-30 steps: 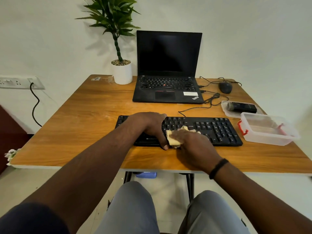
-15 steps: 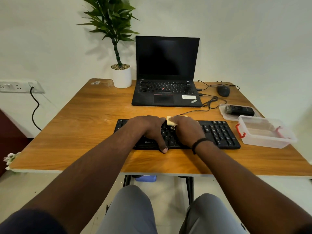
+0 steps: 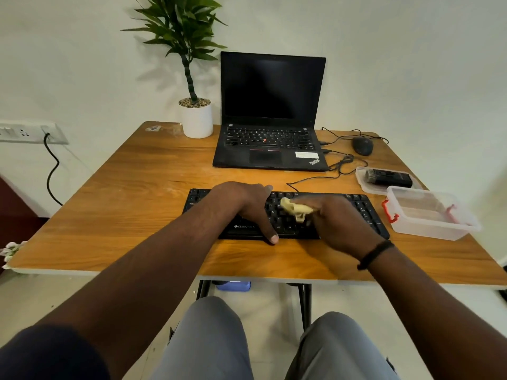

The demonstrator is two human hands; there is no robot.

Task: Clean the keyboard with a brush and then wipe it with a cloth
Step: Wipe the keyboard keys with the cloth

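A black keyboard (image 3: 365, 212) lies across the near middle of the wooden table (image 3: 131, 212). My left hand (image 3: 244, 204) rests flat on its left half, fingers spread over the far edge and thumb on the near edge. A crumpled pale yellow cloth (image 3: 295, 208) sits on the keys right of centre, pressed down by my right hand (image 3: 337, 220), which is blurred. The black brush (image 3: 388, 178) lies on a clear lid at the right, away from both hands.
An open black laptop (image 3: 270, 144) stands behind the keyboard, with a potted plant (image 3: 196, 120) to its left. A mouse (image 3: 362, 145) and loose cables lie at the back right. A clear plastic box (image 3: 430, 216) with red clips sits just right of the keyboard.
My right hand has slid the cloth from the keyboard's far edge back toward the middle rows and a little right. My left hand has stayed on the keyboard.
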